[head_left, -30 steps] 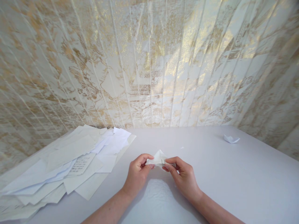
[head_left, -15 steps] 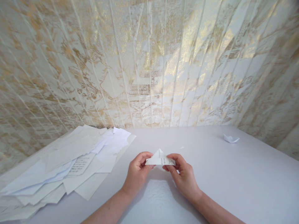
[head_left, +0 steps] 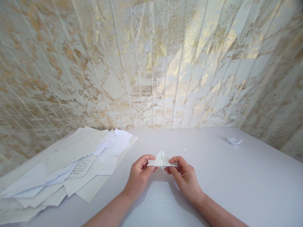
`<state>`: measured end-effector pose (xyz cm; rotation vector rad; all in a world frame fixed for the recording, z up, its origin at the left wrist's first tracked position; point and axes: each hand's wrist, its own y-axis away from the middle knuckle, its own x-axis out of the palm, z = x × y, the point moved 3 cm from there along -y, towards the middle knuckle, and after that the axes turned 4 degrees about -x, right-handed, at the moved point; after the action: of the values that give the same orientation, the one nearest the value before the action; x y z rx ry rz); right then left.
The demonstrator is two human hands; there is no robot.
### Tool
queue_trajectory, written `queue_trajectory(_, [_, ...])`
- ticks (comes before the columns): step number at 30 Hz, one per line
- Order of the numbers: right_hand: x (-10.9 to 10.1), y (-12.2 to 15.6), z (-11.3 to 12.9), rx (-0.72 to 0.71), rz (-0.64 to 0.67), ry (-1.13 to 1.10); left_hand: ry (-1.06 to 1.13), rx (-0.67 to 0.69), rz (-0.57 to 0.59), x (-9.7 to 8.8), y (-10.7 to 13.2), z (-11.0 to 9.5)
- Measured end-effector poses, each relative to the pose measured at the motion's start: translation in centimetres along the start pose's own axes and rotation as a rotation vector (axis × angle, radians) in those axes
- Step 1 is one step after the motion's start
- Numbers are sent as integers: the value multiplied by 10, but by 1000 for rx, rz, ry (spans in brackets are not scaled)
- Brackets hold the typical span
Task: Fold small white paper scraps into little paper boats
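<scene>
A small folded paper boat (head_left: pixel 161 161) is held above the table, its pointed peak upward and its lower band marked with dark writing on the right part. My left hand (head_left: pixel 141 171) pinches the boat's left end between thumb and fingers. At the right end, my right hand (head_left: pixel 184 173) grips it the same way, index finger on the front band and thumb below. The fingers behind the paper are partly hidden.
A spread pile of loose paper sheets (head_left: pixel 71 151), some with writing, covers the table's left side. Another folded paper boat (head_left: pixel 234 140) sits at the back right. A tiny paper scrap (head_left: pixel 184 149) lies beyond my hands. Behind the table (head_left: pixel 236 179) rises a patterned wall (head_left: pixel 151 63).
The fingers have shifted slightly inward over the front band. The folded paper has opened out a little, and its peak stands out less above the band.
</scene>
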<state>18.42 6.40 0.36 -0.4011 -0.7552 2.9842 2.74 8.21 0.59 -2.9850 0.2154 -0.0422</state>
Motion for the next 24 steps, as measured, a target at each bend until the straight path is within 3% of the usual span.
queue_trajectory(10, [4,0,-6,50,49,-85,-21,-14,-1,1,1,-1])
queue_trajectory(14, [5,2,-2,-40,83,209,-174,12,-40,0,2,-2])
queue_trajectory(19, [6,6,3,-146,160,533,-406,200,-10,5,9,-10])
queue_trajectory(21, [8,8,3,-122,192,531,-435,231,-19,8,12,-11])
queue_trajectory(24, [13,10,4,-14,194,347,-412,198,-40,11,14,-9])
